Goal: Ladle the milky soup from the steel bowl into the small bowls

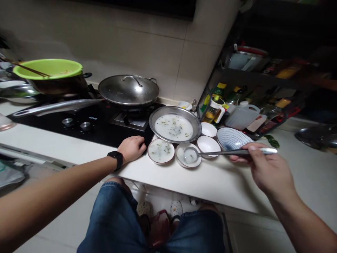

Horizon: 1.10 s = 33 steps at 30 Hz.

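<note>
My right hand holds a metal spoon by its handle, with the spoon's bowl over a small white plate of thin rice porridge. My left hand rests with curled fingers at the counter edge, holding nothing, beside the black hob. A watch sits on that wrist. Nearest that hand are a shallow steel dish of porridge with green flecks and another porridge-filled white plate. Two plain white bowls and a blue-and-white striped bowl stand to the right.
A lidded wok sits on the hob, and a green basin with chopsticks tops a pot at the left. A rack of bottles and a plastic jug stands at the back right. Green leaves lie on the white counter.
</note>
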Each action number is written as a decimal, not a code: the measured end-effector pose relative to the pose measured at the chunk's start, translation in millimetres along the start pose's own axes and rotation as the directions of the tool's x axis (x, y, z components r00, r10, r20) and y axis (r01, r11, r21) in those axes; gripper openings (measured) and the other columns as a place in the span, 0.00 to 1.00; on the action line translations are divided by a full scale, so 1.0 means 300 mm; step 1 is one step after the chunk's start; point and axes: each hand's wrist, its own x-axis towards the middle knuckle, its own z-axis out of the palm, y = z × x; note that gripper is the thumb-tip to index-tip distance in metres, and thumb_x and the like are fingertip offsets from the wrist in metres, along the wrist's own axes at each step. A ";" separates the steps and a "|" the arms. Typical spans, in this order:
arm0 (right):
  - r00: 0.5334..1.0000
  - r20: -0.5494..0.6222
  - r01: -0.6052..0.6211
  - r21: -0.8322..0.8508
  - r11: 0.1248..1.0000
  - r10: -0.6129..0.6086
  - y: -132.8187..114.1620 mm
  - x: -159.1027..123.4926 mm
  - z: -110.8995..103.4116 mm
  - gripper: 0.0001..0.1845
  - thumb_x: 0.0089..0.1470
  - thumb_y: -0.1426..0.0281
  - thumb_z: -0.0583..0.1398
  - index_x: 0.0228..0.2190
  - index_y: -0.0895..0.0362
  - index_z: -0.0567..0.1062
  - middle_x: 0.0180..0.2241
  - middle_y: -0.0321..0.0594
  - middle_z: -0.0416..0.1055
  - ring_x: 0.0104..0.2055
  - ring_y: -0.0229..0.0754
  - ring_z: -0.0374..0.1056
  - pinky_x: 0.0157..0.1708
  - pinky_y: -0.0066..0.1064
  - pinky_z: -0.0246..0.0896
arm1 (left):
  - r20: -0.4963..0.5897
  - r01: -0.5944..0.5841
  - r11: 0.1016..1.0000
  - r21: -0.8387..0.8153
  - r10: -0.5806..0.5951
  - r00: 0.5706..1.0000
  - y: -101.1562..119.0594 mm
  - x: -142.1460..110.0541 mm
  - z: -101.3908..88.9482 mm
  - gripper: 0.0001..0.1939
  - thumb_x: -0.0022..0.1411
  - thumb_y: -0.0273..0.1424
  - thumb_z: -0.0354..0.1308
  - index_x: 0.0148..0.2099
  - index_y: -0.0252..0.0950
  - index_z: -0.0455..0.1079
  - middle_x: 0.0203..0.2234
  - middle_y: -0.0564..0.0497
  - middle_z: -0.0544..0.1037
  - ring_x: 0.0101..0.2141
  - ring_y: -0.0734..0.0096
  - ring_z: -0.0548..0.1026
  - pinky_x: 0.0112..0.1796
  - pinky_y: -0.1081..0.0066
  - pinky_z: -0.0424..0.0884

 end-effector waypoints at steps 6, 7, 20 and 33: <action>0.720 0.441 0.678 -0.278 0.681 -0.536 -0.061 -0.063 -0.071 0.08 0.66 0.64 0.62 0.40 0.45 0.84 0.36 0.41 0.83 0.38 0.50 0.82 0.39 0.40 0.81 | -0.007 0.005 1.000 -0.001 -0.005 1.000 0.001 0.000 0.003 0.11 0.68 0.34 0.50 0.33 0.40 0.68 0.34 0.46 0.80 0.37 0.60 0.77 0.38 0.63 0.68; 0.675 0.463 0.721 -0.251 0.646 -0.574 -0.072 -0.055 -0.072 0.10 0.65 0.67 0.62 0.42 0.44 0.84 0.37 0.40 0.83 0.38 0.50 0.82 0.38 0.41 0.81 | -0.006 0.002 1.000 -0.001 -0.002 1.000 0.000 0.000 0.005 0.11 0.68 0.34 0.50 0.33 0.40 0.68 0.34 0.46 0.80 0.37 0.59 0.77 0.38 0.62 0.68; 0.878 0.205 0.474 -0.244 0.846 -0.432 0.105 0.236 0.287 0.20 0.69 0.51 0.58 0.40 0.53 0.78 0.37 0.43 0.81 0.35 0.47 0.81 0.40 0.41 0.78 | -0.005 -0.006 1.000 -0.021 0.006 1.000 0.001 0.001 0.003 0.11 0.68 0.33 0.50 0.33 0.39 0.70 0.33 0.46 0.79 0.37 0.59 0.77 0.38 0.62 0.68; 0.945 -0.094 -0.272 0.307 0.912 0.314 0.084 0.282 0.349 0.05 0.61 0.74 0.62 0.32 0.56 0.71 0.23 0.34 0.74 0.22 0.42 0.79 0.25 0.31 0.81 | -0.043 -0.020 0.999 -0.038 0.018 0.999 -0.009 -0.001 0.018 0.10 0.68 0.32 0.52 0.37 0.39 0.73 0.34 0.45 0.77 0.37 0.58 0.76 0.40 0.60 0.70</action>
